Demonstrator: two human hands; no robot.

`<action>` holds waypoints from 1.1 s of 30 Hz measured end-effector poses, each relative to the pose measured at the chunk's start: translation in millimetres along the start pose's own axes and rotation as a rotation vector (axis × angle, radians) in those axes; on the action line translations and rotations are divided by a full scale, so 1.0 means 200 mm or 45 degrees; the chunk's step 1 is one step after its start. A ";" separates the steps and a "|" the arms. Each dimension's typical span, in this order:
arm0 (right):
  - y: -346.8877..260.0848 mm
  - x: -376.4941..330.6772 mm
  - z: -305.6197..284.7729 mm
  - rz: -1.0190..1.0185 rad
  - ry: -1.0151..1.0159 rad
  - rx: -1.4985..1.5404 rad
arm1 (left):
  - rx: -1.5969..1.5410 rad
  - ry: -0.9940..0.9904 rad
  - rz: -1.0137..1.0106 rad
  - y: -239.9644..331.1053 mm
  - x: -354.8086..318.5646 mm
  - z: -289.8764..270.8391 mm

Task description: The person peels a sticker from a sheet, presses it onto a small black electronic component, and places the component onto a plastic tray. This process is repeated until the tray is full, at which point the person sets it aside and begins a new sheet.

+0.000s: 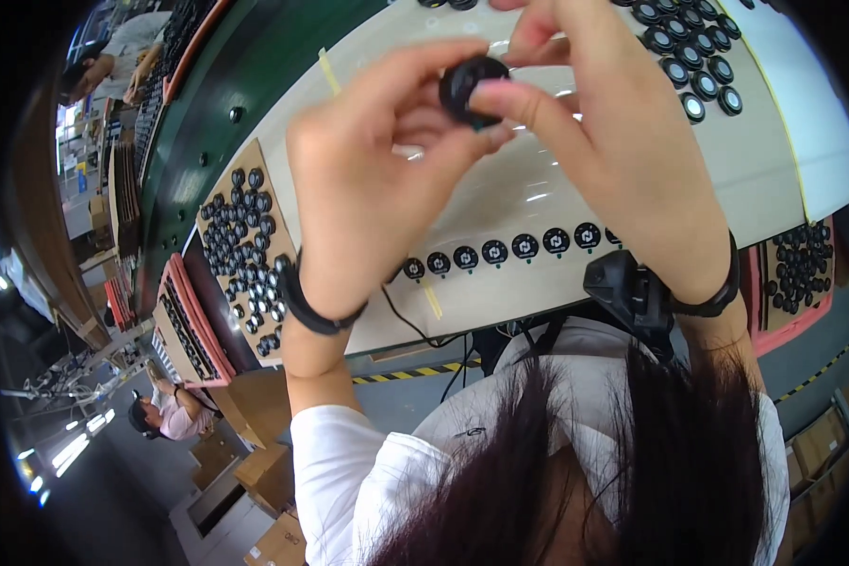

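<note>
Above the table, my left hand (368, 170) grips a small round black part (462, 90) between its thumb and fingers. The thumb of my right hand (632, 141) presses on the part's right side, while the other right fingers curl above it. A bit of green shows at the part's lower edge. Below my hands, a row of round black discs (494, 252) with white marks lies along the near table edge. Beyond my right hand, several black round parts with pale centres (691, 57) stand grouped on the table.
At the left, a cardboard sheet (278, 189) bears many black round parts. Past it runs a green conveyor (184, 179) with a few small parts. Pink-edged trays (198, 321) sit at left and right (797, 325). A black cable (410, 325) hangs over the near edge. Other people work at far left.
</note>
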State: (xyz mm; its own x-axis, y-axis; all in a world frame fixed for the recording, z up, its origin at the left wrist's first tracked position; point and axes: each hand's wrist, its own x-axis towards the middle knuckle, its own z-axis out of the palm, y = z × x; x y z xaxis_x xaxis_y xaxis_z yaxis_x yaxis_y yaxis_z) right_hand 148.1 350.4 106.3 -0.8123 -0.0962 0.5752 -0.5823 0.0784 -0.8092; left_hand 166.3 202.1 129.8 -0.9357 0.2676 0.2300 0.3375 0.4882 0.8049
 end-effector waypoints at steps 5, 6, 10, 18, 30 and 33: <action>0.21 -0.08 -0.13 0.099 -0.325 -0.539 | 0.109 -0.496 -0.320 -0.13 0.08 -0.02; 0.23 -0.09 -0.18 0.092 -0.329 -0.549 | 0.127 -0.581 -0.412 -0.22 0.17 -0.07; 0.30 -0.19 -0.36 0.191 -0.866 -0.644 | 0.827 0.085 -0.340 -1.01 0.41 -0.46; 0.34 -0.40 -0.35 0.249 -0.715 -0.470 | 1.676 0.122 -0.545 -1.39 0.43 -0.66; 0.34 -0.32 -0.44 0.219 -1.046 -0.286 | 1.005 -0.769 0.100 -0.31 0.13 0.24; 0.31 -0.29 -0.53 0.453 -0.886 0.092 | 1.044 -0.786 0.064 -0.34 0.13 0.24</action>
State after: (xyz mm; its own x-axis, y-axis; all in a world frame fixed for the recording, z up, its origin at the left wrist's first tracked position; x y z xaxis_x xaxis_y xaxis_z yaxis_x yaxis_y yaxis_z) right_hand 155.9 465.7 35.0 -0.7284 -0.6789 0.0917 -0.2679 0.1591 -0.9502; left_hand 124.8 216.1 54.9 -0.7804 0.5710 -0.2549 0.5583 0.8198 0.1273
